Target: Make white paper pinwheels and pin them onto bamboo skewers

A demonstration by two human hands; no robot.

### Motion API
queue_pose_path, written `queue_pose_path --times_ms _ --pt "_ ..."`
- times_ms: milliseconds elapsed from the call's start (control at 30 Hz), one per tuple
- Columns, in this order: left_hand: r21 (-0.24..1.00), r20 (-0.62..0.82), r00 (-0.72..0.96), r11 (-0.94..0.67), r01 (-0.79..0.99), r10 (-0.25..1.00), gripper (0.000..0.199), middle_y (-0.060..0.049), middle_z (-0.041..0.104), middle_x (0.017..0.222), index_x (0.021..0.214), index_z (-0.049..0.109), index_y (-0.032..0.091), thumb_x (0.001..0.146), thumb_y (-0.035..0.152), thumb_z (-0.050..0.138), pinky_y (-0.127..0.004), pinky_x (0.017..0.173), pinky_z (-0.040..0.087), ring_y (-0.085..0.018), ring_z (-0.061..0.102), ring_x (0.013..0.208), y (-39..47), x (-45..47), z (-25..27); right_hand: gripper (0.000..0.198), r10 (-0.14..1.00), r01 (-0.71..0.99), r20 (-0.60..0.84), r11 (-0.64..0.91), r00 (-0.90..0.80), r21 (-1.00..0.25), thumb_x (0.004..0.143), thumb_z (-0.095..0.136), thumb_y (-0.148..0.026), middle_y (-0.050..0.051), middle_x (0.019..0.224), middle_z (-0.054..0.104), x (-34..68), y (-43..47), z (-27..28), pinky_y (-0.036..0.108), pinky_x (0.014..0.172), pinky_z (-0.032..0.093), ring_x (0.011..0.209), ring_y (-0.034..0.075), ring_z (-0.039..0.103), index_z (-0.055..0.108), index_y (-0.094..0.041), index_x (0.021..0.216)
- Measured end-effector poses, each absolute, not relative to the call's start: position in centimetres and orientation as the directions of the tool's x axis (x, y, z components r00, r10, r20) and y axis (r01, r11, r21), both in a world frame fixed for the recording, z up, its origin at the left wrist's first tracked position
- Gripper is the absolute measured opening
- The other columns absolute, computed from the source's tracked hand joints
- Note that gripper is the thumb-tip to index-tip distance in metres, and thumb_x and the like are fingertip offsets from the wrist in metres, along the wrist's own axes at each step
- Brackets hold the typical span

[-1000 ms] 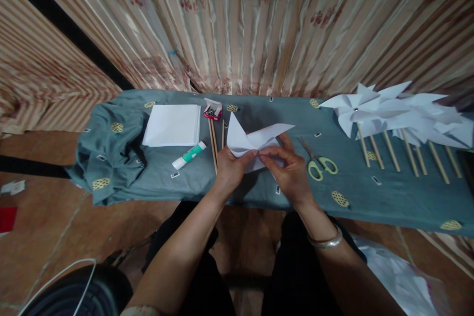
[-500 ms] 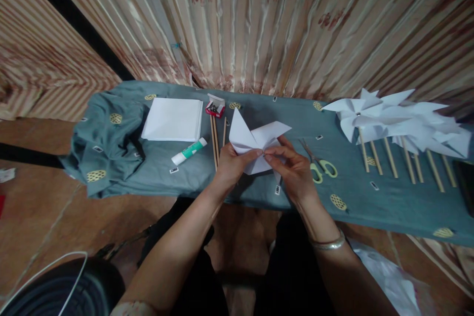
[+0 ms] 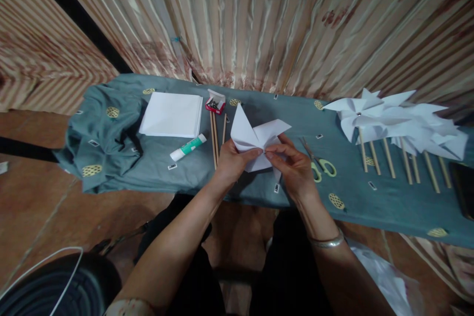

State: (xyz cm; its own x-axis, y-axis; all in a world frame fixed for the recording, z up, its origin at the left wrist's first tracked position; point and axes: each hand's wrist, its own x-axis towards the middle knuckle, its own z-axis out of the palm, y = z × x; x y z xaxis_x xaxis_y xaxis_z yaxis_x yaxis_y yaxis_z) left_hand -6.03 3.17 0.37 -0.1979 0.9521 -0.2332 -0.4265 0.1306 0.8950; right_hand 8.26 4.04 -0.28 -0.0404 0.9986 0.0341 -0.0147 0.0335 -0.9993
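Between my hands, above the cloth-covered table, is a white paper pinwheel (image 3: 244, 131) with pointed, folded blades. My left hand (image 3: 233, 163) grips its left side, the thumb pressing near the centre. At that centre, the thumb and finger of my right hand (image 3: 292, 165) are pinched together; whether a pin is between them is too small to tell. Wooden sticks (image 3: 214, 140) lie just left of the pinwheel. Behind them a small red box (image 3: 215, 102) stands open with metal pins inside. Scissors with green handles (image 3: 322, 167) rest right of my right hand.
A stack of white paper (image 3: 172, 114) and a glue stick (image 3: 188, 147) lie to the left. Several finished pinwheels on sticks (image 3: 370, 113) overlap at the right, near a dark phone-like object (image 3: 462, 190). A pleated curtain (image 3: 237, 24) hangs behind the table (image 3: 355, 207).
The camera view has shifted slightly. Both hands stay on the pinwheel in nearly the same pose, fingers still at its centre.
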Motion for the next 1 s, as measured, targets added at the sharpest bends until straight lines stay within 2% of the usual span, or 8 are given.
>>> queue_pose_path --times_ms 233,400,700,1000 --pt "0.929 -0.182 -0.207 0.099 -0.355 0.961 0.031 -0.003 0.075 0.077 0.081 0.072 0.012 0.053 0.021 0.081 -0.029 0.069 0.053 -0.017 0.067 0.068 3.07 -6.06 0.28 0.010 0.997 -0.044 0.058 0.055 -0.056 -0.997 0.066 0.081 -0.030 0.001 0.133 0.063 8.28 4.12 -0.39 0.048 0.115 0.035 0.134 0.028 0.049 0.076 -0.028 0.075" --pt "0.935 -0.169 -0.216 0.087 -0.345 0.962 0.032 -0.004 0.075 0.077 0.082 0.072 0.011 0.052 0.020 0.081 -0.029 0.069 0.054 -0.017 0.067 0.069 3.02 -5.94 0.27 0.013 0.996 0.003 0.067 0.067 -0.065 -0.998 0.066 0.082 -0.035 0.000 0.134 0.062 8.32 4.15 -0.42 0.050 0.116 0.032 0.133 0.028 0.049 0.076 -0.028 0.076" --pt "0.948 -0.171 -0.239 0.093 -0.305 0.956 0.031 -0.004 0.075 0.077 0.081 0.072 0.012 0.053 0.022 0.080 -0.028 0.067 0.054 -0.017 0.067 0.069 2.96 -5.83 0.36 0.008 0.995 0.007 0.074 0.075 -0.064 -0.997 0.069 0.078 -0.027 0.001 0.131 0.063 8.39 4.03 -0.36 0.051 0.116 0.032 0.134 0.029 0.048 0.076 -0.028 0.077" --pt "0.954 -0.140 -0.240 0.066 -0.291 0.961 0.032 -0.003 0.075 0.078 0.084 0.072 0.012 0.055 0.021 0.079 -0.029 0.069 0.054 -0.018 0.068 0.070 2.94 -5.73 0.21 0.009 0.994 0.048 0.078 0.082 -0.073 -0.996 0.071 0.078 -0.032 0.001 0.137 0.060 8.44 3.92 -0.27 0.048 0.114 0.036 0.136 0.028 0.047 0.075 -0.027 0.078"
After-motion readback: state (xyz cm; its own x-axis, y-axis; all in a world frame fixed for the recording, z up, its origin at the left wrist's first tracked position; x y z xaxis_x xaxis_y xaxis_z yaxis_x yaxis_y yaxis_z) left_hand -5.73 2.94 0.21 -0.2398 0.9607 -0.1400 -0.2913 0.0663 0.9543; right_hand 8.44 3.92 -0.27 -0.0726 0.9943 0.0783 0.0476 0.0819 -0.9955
